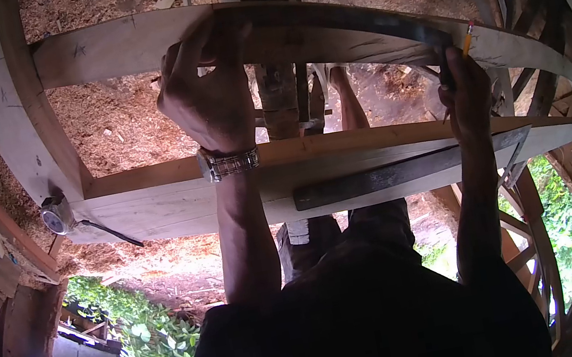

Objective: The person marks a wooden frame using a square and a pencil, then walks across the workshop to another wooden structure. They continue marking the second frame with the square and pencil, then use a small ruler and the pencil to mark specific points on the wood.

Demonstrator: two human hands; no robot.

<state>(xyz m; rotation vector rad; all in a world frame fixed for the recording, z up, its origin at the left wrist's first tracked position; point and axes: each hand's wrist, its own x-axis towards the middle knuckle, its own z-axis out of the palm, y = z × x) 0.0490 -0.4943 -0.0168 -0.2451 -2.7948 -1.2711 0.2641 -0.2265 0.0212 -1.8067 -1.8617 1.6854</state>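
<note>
My left hand, with a metal-banded watch on its wrist, is closed over the far curved wooden beam. Its fingers are bent and partly hidden, near the left end of a long dark straightedge. That strip lies along the beam and reaches to my right hand, which is closed around the short dark piece at its right end. A yellow pencil sticks up from the same hand. On the near plank, between my forearms, rests a second flat grey blade.
A round-faced object and a thin dark strip sit at the plank's left end. A wide curved timber joins both beams at left. Wood shavings cover the ground. A bare foot and leg show beneath the frame.
</note>
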